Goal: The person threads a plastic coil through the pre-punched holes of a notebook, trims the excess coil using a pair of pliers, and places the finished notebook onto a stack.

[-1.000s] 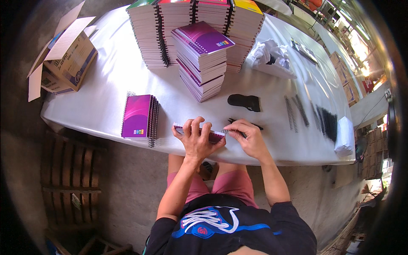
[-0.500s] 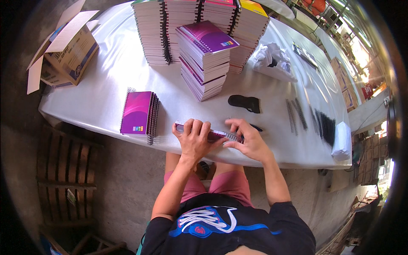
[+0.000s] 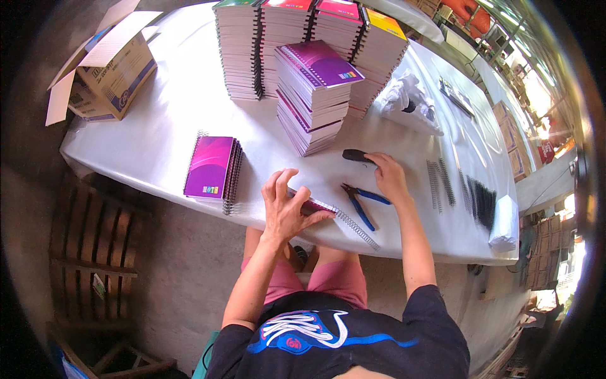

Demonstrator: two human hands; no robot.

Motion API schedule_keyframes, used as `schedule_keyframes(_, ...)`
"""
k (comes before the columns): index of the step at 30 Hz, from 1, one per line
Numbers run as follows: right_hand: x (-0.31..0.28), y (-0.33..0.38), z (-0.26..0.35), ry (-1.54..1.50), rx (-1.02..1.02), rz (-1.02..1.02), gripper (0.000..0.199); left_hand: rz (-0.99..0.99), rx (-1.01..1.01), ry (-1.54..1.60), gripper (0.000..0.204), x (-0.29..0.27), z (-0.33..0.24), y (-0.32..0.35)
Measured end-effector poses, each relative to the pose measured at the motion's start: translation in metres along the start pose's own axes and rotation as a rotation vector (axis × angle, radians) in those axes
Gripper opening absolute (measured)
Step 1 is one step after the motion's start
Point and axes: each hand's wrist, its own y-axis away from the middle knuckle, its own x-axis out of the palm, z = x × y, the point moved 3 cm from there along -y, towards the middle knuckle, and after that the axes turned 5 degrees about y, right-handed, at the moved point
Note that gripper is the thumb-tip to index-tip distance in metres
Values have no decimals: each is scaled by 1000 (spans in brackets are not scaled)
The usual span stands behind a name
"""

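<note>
My left hand (image 3: 282, 205) is closed around a small purple notebook (image 3: 310, 208), held on edge near the table's front. A wire spiral coil (image 3: 357, 230) sits in the notebook's edge, its long free end trailing right over the table. My right hand (image 3: 388, 177) reaches forward, fingers closed on the end of a black, elongated object (image 3: 355, 155) whose exact kind I cannot make out. Between my hands lie blue-handled cutting pliers (image 3: 361, 203), jaws pointing away from me. Left of my left hand is a short stack of coil-bound purple notebooks (image 3: 208, 165).
A tall stack of purple books (image 3: 314, 104) stands ahead, before taller multicoloured stacks (image 3: 238, 57). An open cardboard box (image 3: 117, 79) sits far left. Loose coils (image 3: 440, 183), black coils (image 3: 483, 199), a white roll (image 3: 504, 224) and a white plastic bag (image 3: 409, 104) lie right.
My right hand has left the notebook and moved forward and right to the black object. The pliers and the coil's trailing end now show plainly. My left hand still holds the notebook.
</note>
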Motion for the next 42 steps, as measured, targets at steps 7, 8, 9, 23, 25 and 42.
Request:
schedule_keyframes(7, -11, 11, 65, -1423, 138, 316, 20, 44, -52, 62, 58, -1, 6, -5)
schedule_keyframes(8, -4, 14, 65, -1133, 222, 342, 21, 47, -56, 80, 58, -1, 5, -5)
schedule_keyframes(9, 1, 16, 64, -841, 299, 364, 23, 50, -61, 97, 58, -1, 3, -7)
schedule_keyframes(23, -9, 1, 83, -1155, 282, 278, 35, 31, -76, 147, 64, -2, 15, -9)
schedule_keyframes(25, -7, -3, 90, -853, 180, 316, 34, 37, -125, 180, 66, 1, 20, -5)
schedule_keyframes(42, 5, -34, 118, -1043, 275, 340, 29, -23, -429, 582, 98, 14, 46, 6)
